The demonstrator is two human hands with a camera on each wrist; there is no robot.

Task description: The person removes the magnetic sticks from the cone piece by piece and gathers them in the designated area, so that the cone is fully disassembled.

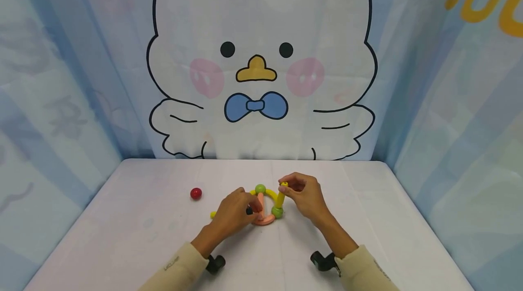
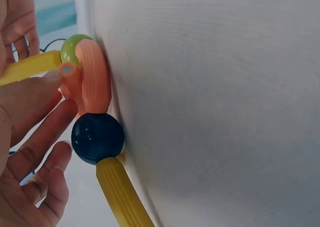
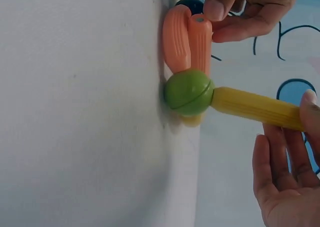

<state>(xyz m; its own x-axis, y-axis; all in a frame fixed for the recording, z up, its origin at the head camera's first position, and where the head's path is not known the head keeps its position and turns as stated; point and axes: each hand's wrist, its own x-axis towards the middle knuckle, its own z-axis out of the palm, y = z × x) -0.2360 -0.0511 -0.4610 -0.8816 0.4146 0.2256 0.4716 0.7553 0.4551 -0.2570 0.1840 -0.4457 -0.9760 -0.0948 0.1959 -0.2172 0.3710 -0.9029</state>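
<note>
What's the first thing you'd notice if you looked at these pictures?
The big cartoon chick with a blue bow tie fills the curtain behind the table. In the middle of the table, two hands build a toy of sticks and balls: the left hand pinches an orange stick, and the right hand holds a yellow stick joined to a green ball. A red ball lies alone to the left.

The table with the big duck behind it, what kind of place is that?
Probably a small play or recording booth. A white table stands inside cloth walls printed with a cartoon duck, and two hands work on a toy of coloured sticks and balls, with a red ball nearby.
</note>
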